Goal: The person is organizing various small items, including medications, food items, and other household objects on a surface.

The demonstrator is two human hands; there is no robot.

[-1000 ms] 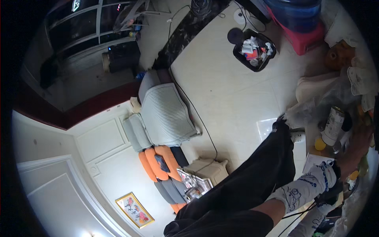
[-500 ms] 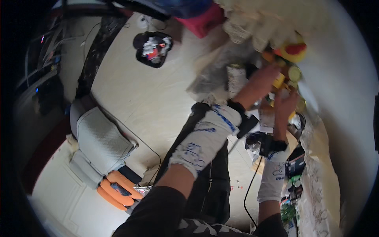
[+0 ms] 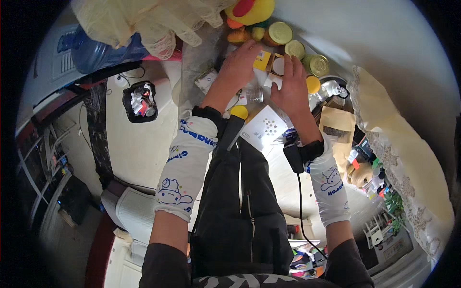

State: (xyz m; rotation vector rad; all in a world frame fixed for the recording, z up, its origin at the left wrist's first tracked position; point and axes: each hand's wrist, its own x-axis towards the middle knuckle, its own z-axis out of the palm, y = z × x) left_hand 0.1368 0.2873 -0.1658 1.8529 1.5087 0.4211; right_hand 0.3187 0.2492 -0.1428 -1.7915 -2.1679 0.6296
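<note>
My left hand [image 3: 238,65] reaches to the far side of the counter, its fingers closed at the left edge of a small yellow box [image 3: 261,60]. The box stands open, and a white round piece [image 3: 278,66] shows inside its brown walls. My right hand [image 3: 291,91] is at the box's right side, fingers stretched out and thumb apart, holding nothing. Just beyond are several jars with pale gold lids, one a large jar [image 3: 280,33]. Between my forearms lie a clear jar [image 3: 254,95] on its side and a white sheet with small printed dots [image 3: 264,127].
A yellow plush toy [image 3: 252,10] sits beyond the jars. Pale plastic bags [image 3: 144,21] hang at the upper left, near a blue water bottle [image 3: 98,50]. A black bin [image 3: 139,102] stands on the floor. A brown paper bag [image 3: 337,132] and a lace-edged cloth [image 3: 398,158] are on the right.
The view has turned, so the counter now lies near the middle top. My right hand's fingers have straightened beside the yellow box; my left hand remains close to it.
</note>
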